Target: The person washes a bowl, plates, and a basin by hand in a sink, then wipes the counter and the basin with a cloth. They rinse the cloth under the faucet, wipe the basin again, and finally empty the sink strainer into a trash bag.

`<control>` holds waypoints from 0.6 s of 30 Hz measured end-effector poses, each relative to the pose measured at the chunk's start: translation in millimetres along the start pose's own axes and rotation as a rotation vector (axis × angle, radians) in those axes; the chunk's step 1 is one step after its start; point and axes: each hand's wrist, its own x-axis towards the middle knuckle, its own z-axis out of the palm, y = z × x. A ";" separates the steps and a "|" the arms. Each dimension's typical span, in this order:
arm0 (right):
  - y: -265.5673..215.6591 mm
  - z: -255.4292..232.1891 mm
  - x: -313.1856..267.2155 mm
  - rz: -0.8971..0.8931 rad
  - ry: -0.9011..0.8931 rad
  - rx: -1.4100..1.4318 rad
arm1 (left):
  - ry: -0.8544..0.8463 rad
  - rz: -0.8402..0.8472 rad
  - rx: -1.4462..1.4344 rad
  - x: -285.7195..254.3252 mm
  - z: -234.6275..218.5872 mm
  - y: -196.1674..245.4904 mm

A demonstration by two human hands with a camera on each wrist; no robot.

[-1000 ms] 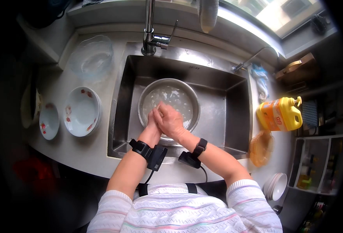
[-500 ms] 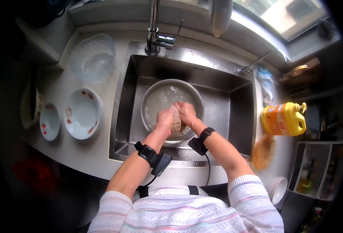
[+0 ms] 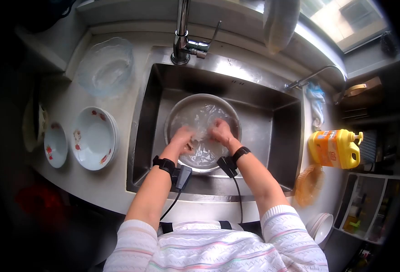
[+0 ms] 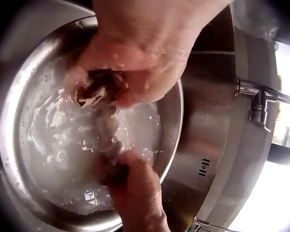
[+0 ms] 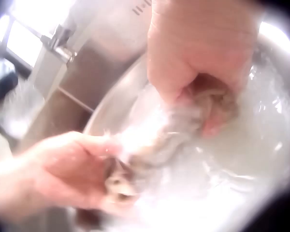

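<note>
A round steel basin of cloudy water stands in the sink, and both hands work inside it. Between them stretches a soft, wrinkled, beige piece, partly under water; its kind cannot be told. My left hand grips one end, and brownish folds poke out between its fingers in the left wrist view. My right hand holds the other end at the water's surface, its fingers curled round it in the right wrist view. Splashing and blur hide the middle of the piece.
The sink surrounds the basin, under a tall faucet. Stacked flowered bowls and a glass bowl stand on the left counter. To the right are a yellow pump jug, an amber dish and a blue-white cloth.
The hands were clasped together low in the basin; they have since moved apart, left hand leftward and right hand rightward, drawing the beige piece out between them. The water is more stirred up.
</note>
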 end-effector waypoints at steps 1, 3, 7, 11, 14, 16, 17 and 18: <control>-20.0 3.2 -10.0 0.093 0.011 0.332 | -0.004 -0.003 -0.001 -5.5 1.7 4.9; -41.6 8.8 -25.7 -0.047 -0.129 0.423 | -0.094 -0.130 -0.422 -9.9 1.7 10.4; -75.4 25.0 -47.6 -0.263 -0.072 0.259 | -0.316 0.006 -0.616 37.4 -6.8 -20.7; -13.0 32.4 3.3 -0.338 0.251 -0.120 | 0.027 0.220 -0.396 -0.1 18.5 -4.1; 1.1 -0.5 6.6 -0.068 0.263 -0.281 | 0.008 0.183 -0.188 -30.6 10.2 16.2; 15.7 -8.2 12.2 -0.117 0.376 -0.241 | 0.071 0.172 -0.031 -28.5 1.1 13.1; 25.3 -3.7 17.5 -0.120 0.379 -0.245 | 0.069 0.177 -0.034 -23.9 -0.9 9.0; 28.1 4.5 19.4 -0.100 0.186 -0.006 | -0.003 0.101 -0.144 -23.7 -1.3 7.0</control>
